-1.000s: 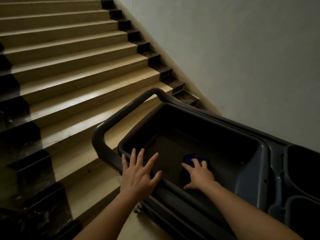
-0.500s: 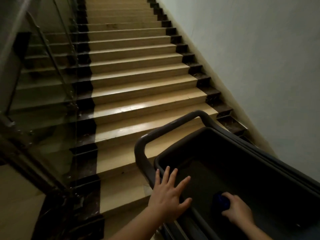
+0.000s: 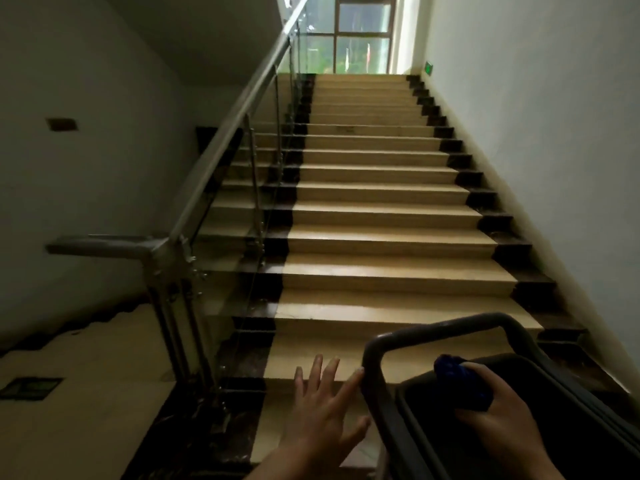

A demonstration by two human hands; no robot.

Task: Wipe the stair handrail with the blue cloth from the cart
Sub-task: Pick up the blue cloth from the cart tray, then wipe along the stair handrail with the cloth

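My right hand (image 3: 498, 414) grips the bunched blue cloth (image 3: 462, 384) just above the dark bin of the cart (image 3: 412, 427) at the lower right. My left hand (image 3: 323, 414) hovers with fingers spread beside the cart's curved grey handle (image 3: 443, 325), one fingertip almost at the bar. The metal stair handrail (image 3: 239, 133) climbs from a corner post at the left up toward the landing, well away from both hands.
Glass panels with steel posts (image 3: 254, 188) stand under the rail. Tan stairs (image 3: 381, 244) with dark edge strips rise ahead to a window. A white wall (image 3: 554, 133) lines the right side. Landing floor lies at the lower left.
The view has tilted up and left, bringing the handrail and whole stair flight into sight. My right hand has lifted the blue cloth out of the cart's bin.
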